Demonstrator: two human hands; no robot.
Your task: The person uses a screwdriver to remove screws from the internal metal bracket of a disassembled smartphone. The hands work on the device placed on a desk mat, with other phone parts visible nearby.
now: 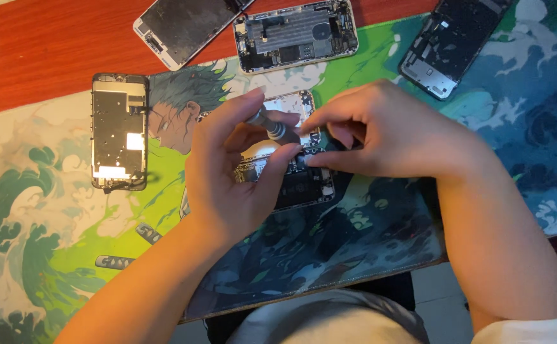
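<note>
My left hand (pixel 237 175) grips a small grey screwdriver (pixel 272 127), its tip pointing down into an opened phone body (pixel 294 181) lying on the mat. My right hand (pixel 380 130) rests on the right side of that phone, fingers curled, with fingertips pressed near the screwdriver's tip. The hands hide most of the phone; only its lower dark part and a pale upper corner (pixel 291 102) show.
A printed green and blue desk mat (pixel 49 210) covers a red-brown table (pixel 30 44). A detached screen panel (pixel 119 130) lies left. Another screen (pixel 179 25), an open phone chassis (pixel 294 32) and a dark phone frame (pixel 447 41) lie along the far edge.
</note>
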